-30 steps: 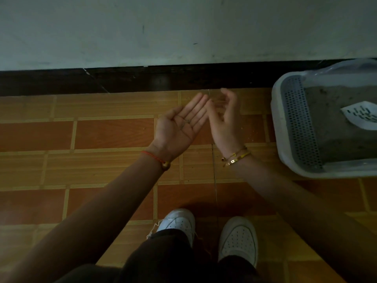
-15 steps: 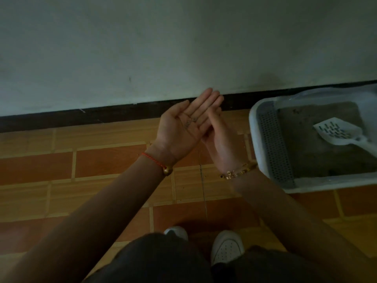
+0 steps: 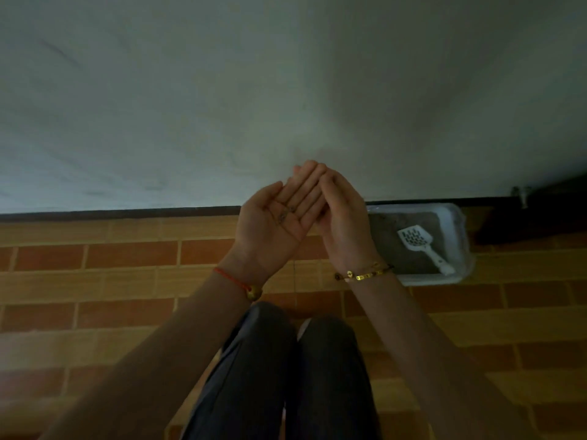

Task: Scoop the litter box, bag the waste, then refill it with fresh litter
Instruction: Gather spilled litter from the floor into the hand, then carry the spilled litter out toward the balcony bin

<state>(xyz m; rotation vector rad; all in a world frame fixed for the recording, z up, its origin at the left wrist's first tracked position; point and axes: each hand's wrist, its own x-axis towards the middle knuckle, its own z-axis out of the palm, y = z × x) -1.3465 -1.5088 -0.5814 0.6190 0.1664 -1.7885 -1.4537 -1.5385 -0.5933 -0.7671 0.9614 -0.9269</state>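
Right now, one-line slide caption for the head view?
Open left hand palm up, right hand touching its fingers; white scoop lies in the litter box.

Pale wall [image 3: 190, 90] fills the top | black skirting [image 3: 127, 213] runs along its foot | orange-and-tan tiled floor [image 3: 95, 281] below | dark trousers [image 3: 286, 376] bottom centre

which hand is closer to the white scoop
Right. The right hand overlaps the litter box edge, just left of the scoop; the left hand is farther left, beyond the right one.
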